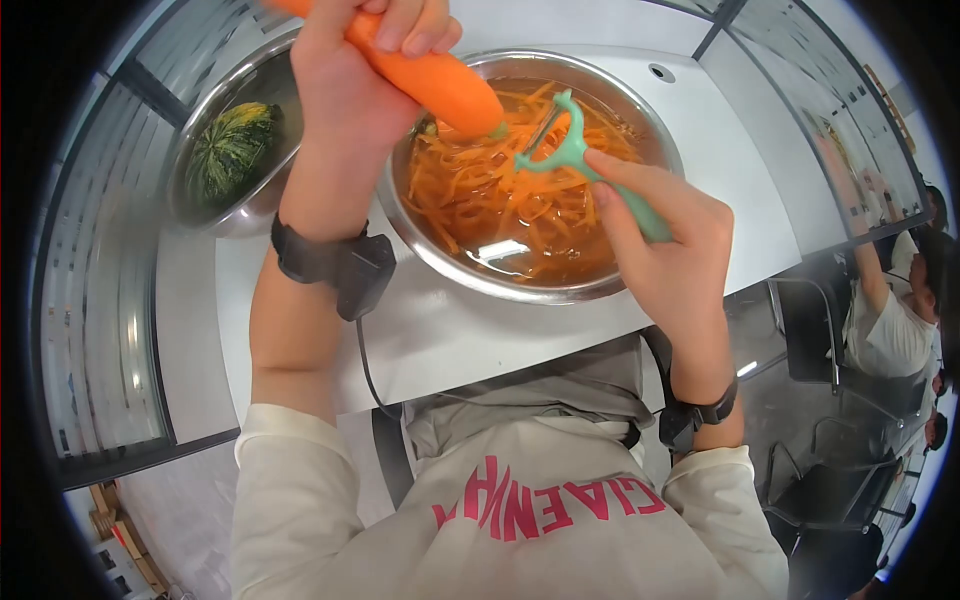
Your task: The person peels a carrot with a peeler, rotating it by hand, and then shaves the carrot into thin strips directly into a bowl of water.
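Glass partitions (110, 320) stand around a white bench (735, 180), with chairs (805, 320) and another person (885, 335) off to the right in the head view. On the bench sits a wide steel basin (545, 294), close to the body and under both hands, a placing that seems meant to let whatever falls land inside it; thin orange shreds (530, 215) lie in its water. The left hand (345, 95) grasps the carrot (440, 90) with its fingers wrapped around the upper part, so the lower end slants out over the basin, exposed and within easy reach. The right hand (680, 235) pinches the handle of a green peeler (572, 150) between thumb and fingers, leaving the blade end free, just beside the carrot's tip; that light grip probably allows the blade's angle to be adjusted. Whether blade and carrot touch, I cannot tell for sure. A smaller steel bowl (255, 215) keeps a striped green-and-yellow squash (237, 150) beyond the left forearm, apart from the wet shreds.
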Motion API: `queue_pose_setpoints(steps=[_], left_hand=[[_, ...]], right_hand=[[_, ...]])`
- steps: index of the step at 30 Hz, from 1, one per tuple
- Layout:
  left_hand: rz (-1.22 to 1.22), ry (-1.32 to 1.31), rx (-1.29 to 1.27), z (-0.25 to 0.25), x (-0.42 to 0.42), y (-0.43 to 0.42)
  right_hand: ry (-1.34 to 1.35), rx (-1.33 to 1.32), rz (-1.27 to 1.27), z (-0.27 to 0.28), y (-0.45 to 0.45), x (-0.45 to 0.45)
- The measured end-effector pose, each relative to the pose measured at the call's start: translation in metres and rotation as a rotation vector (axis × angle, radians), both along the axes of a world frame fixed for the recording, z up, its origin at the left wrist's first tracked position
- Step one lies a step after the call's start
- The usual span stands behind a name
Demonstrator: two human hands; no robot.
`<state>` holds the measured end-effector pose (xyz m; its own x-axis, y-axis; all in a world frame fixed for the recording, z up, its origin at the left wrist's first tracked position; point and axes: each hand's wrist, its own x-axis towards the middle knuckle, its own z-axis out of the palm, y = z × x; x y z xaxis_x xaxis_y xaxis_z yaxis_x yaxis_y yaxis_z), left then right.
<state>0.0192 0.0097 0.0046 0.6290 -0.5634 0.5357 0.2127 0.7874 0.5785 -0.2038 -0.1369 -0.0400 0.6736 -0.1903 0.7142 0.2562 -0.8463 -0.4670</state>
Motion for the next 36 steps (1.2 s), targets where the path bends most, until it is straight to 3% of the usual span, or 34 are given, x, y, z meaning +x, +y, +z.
queue_pose_setpoints(steps=[5,8,11,21,29,32,36], left_hand=[[0.048,0.052,0.074,-0.007,-0.003,-0.010],[0.073,0.066,0.100,-0.009,-0.005,-0.011],[0.107,0.064,0.128,-0.009,-0.008,-0.013],[0.136,-0.039,0.117,-0.012,-0.014,-0.016],[0.101,0.080,0.069,-0.001,-0.002,-0.002],[0.105,0.055,0.039,0.004,-0.004,-0.001],[0.098,0.048,0.042,0.001,-0.005,-0.004]], right_hand=[[-0.022,-0.350,-0.150,0.017,-0.003,0.000],[-0.018,-0.146,-0.059,0.022,0.002,-0.002],[0.010,0.258,0.090,0.026,0.017,-0.001],[0.058,0.291,0.105,0.032,0.028,0.014],[0.213,0.387,0.067,0.012,0.013,0.006],[0.143,0.227,-0.013,-0.003,0.000,0.005],[0.020,-0.273,-0.150,0.004,-0.013,0.003]])
